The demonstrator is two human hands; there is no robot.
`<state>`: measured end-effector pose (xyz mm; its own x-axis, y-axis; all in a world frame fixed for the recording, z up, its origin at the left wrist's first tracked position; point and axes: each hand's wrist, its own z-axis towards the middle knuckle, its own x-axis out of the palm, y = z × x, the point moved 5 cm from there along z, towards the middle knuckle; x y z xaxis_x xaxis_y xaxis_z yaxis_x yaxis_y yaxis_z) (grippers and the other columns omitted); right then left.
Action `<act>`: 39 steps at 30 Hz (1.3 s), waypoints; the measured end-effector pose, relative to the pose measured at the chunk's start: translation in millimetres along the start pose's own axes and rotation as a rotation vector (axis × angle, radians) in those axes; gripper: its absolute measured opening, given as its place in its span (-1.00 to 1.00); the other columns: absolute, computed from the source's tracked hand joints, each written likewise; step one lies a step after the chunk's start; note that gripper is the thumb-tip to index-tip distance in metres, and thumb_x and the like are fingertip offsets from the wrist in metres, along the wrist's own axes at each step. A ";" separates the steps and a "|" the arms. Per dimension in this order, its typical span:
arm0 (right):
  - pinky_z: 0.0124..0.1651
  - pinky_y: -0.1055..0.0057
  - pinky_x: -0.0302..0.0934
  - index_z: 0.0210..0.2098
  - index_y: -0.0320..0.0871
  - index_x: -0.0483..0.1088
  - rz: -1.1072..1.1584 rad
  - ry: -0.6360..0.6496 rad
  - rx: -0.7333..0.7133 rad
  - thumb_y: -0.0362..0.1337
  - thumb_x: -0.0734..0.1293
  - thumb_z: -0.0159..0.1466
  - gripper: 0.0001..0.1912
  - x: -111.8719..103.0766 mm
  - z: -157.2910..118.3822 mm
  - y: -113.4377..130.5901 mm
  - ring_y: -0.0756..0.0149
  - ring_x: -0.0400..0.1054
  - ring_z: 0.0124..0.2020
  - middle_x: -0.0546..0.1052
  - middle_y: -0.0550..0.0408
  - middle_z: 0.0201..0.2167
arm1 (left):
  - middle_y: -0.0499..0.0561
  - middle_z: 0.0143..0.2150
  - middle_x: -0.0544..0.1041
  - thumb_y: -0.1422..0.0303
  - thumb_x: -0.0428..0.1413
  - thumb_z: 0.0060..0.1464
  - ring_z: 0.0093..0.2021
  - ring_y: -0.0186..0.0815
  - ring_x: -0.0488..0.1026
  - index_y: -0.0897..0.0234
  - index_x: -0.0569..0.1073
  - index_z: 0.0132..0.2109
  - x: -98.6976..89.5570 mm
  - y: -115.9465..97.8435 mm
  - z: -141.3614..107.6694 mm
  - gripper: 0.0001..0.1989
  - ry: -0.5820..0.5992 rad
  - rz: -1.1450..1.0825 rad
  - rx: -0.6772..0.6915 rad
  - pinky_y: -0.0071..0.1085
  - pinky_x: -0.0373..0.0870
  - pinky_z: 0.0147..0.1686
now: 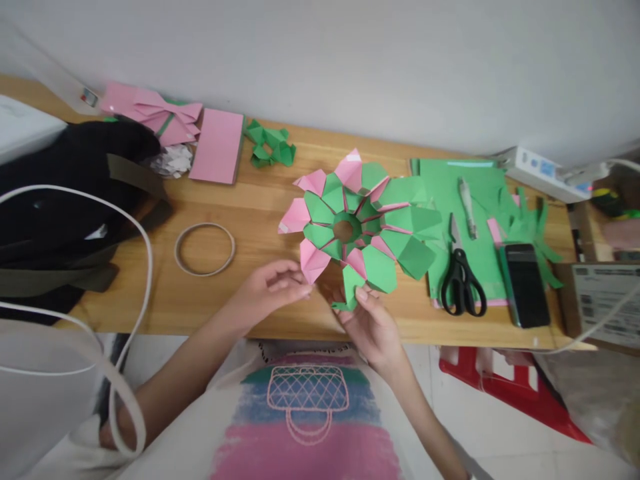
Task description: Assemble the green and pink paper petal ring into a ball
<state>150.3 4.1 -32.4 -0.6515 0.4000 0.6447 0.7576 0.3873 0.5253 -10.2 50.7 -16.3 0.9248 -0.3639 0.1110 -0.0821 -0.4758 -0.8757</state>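
Note:
A paper flower ornament [379,268], folded from green and pink paper, has a ring of green petals around a round central hole, with pink-tipped petals on its left and plain green ones on its right. My right hand [373,327] pinches a green petal [354,283] at the near side between thumb and fingers. That petal's lower edge is bent. Beside the lower-left pink petal [314,260] is my left hand [273,290], its fingers half curled and the thumb apart from them. The fingertips are at that petal's edge; whether they touch it I cannot tell.
A tape roll [205,249] lies on the wooden table at left, near a black bag [75,180]. Pink paper [216,147] and a small green folded ring [270,143] sit behind. Scissors [463,280], a cutter [468,208], green sheets [435,180] and a phone [525,285] lie right.

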 end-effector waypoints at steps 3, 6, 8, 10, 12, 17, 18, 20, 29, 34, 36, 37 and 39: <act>-0.28 0.48 0.31 -0.51 -0.05 0.45 -0.004 -0.029 -0.009 -0.24 0.60 -0.08 -0.74 -4.0 -0.6 1.9 0.45 0.42 -0.42 0.57 0.31 -0.48 | 0.00 -0.24 0.57 0.28 0.26 -0.01 -0.24 -0.27 0.50 0.22 0.48 -0.25 -22.7 -21.6 -9.9 -0.82 -0.198 0.304 0.294 -0.31 0.42 -0.15; -0.27 0.43 0.31 -0.48 -0.03 0.44 -0.031 -0.054 -0.021 -0.27 0.58 -0.05 -0.76 -12.0 -0.5 7.3 0.41 0.41 -0.43 0.57 0.29 -0.47 | 0.00 -0.16 0.57 0.40 0.23 0.05 -0.13 -0.25 0.49 0.16 0.51 -0.22 -22.8 -55.8 -22.9 -0.88 -0.289 0.658 0.652 -0.29 0.37 -0.04; -0.30 0.41 0.29 -0.48 -0.03 0.43 -0.057 -0.059 -0.024 -0.29 0.55 -0.02 -0.79 -17.9 0.4 13.7 0.40 0.39 -0.44 0.55 0.28 -0.47 | -0.01 -0.14 0.57 0.46 0.19 0.08 -0.11 -0.26 0.48 0.14 0.51 -0.21 -12.9 -76.8 -24.4 -0.86 -0.235 0.760 0.825 -0.31 0.35 -0.03; -0.31 0.40 0.28 -0.51 -0.04 0.41 -0.078 -0.046 -0.022 -0.30 0.53 -0.01 -0.80 -21.7 2.0 22.0 0.40 0.36 -0.44 0.52 0.28 -0.50 | -0.01 -0.15 0.57 0.50 0.13 0.11 -0.10 -0.25 0.47 0.15 0.52 -0.20 -2.2 -94.6 -17.6 -0.84 -0.164 0.774 0.906 -0.31 0.31 -0.02; -0.35 0.42 0.27 -0.56 -0.06 0.38 -0.094 -0.017 -0.018 -0.30 0.52 -0.02 -0.79 -22.2 3.9 31.7 0.42 0.33 -0.47 0.49 0.29 -0.53 | -0.02 -0.15 0.56 0.54 0.07 0.12 -0.08 -0.23 0.43 0.18 0.53 -0.20 10.0 -107.1 -3.2 -0.80 -0.046 0.776 0.873 -0.30 0.24 0.03; -0.51 0.47 0.20 -0.55 -0.09 0.43 -0.160 0.102 0.033 -0.33 0.48 -0.04 -0.86 -13.6 4.4 52.6 0.47 0.18 -0.61 0.41 0.28 -0.63 | 0.00 -0.30 0.50 0.58 -0.02 0.11 -0.26 -0.26 0.37 0.24 0.52 -0.43 51.2 -118.7 19.4 -0.72 0.466 1.012 0.773 -0.33 0.19 -0.19; -0.54 0.47 0.19 -0.52 -0.11 0.46 -0.177 0.127 0.054 -0.33 0.48 -0.04 -0.88 -12.1 3.1 55.4 0.48 0.16 -0.63 0.42 0.26 -0.64 | 0.00 -0.34 0.48 0.58 -0.02 0.10 -0.30 -0.28 0.35 0.24 0.51 -0.45 57.0 -119.9 19.2 -0.71 0.536 1.063 0.768 -0.34 0.18 -0.23; -0.60 0.48 0.15 -0.50 -0.15 0.48 -0.205 0.172 0.099 -0.32 0.47 -0.04 -0.90 -10.7 -0.7 60.3 0.50 0.15 -0.67 0.43 0.23 -0.64 | -0.01 -0.39 0.45 0.57 0.03 0.07 -0.35 -0.29 0.32 0.21 0.53 -0.47 65.8 -121.7 16.4 -0.73 0.647 1.114 0.749 -0.35 0.17 -0.29; -0.60 0.53 0.21 -0.52 -0.18 0.51 -0.175 0.191 0.143 -0.29 0.54 -0.07 -0.84 -23.7 -4.7 72.2 0.49 0.26 -0.66 0.44 0.24 -0.65 | -0.05 -0.40 0.48 0.37 0.18 0.10 -0.41 -0.34 0.39 0.07 0.59 -0.46 86.3 -117.7 28.4 -0.81 0.835 0.976 0.532 -0.45 0.22 -0.45; -0.55 0.56 0.24 -0.51 -0.15 0.50 -0.072 0.136 0.077 -0.22 0.58 -0.06 -0.77 -25.0 4.8 64.9 0.50 0.29 -0.61 0.45 0.25 -0.63 | -0.07 -0.35 0.49 0.47 0.11 0.15 -0.34 -0.38 0.45 0.19 0.60 -0.33 81.7 -120.6 44.1 -0.82 0.835 0.944 0.440 -0.55 0.27 -0.39; -0.50 0.58 0.26 -0.49 -0.13 0.50 -0.030 0.104 0.040 -0.22 0.58 -0.04 -0.78 -22.5 8.1 61.7 0.50 0.31 -0.57 0.48 0.25 -0.59 | -0.07 -0.35 0.49 0.47 0.11 0.14 -0.33 -0.39 0.45 0.23 0.61 -0.29 76.6 -122.8 51.2 -0.84 0.789 0.925 0.434 -0.56 0.29 -0.34; -0.48 0.58 0.27 -0.48 -0.12 0.50 -0.013 0.088 0.025 -0.23 0.58 -0.04 -0.78 -20.7 9.5 60.4 0.50 0.33 -0.55 0.50 0.25 -0.57 | -0.06 -0.36 0.50 0.46 0.13 0.12 -0.32 -0.39 0.45 0.25 0.60 -0.29 74.0 -123.1 54.6 -0.86 0.773 0.911 0.434 -0.56 0.30 -0.31; -0.43 0.59 0.29 -0.47 -0.12 0.52 0.008 0.062 0.004 -0.24 0.59 -0.04 -0.78 -16.5 11.8 58.2 0.50 0.35 -0.51 0.53 0.25 -0.54 | -0.05 -0.35 0.54 0.44 0.16 0.10 -0.32 -0.38 0.46 0.25 0.60 -0.30 69.1 -122.1 60.3 -0.89 0.756 0.888 0.437 -0.55 0.32 -0.28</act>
<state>204.7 29.9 -19.0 -0.6416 0.3507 0.6822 0.7626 0.3878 0.5178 86.2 131.9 70.0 0.1551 -0.8615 -0.4835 -0.3048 0.4238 -0.8529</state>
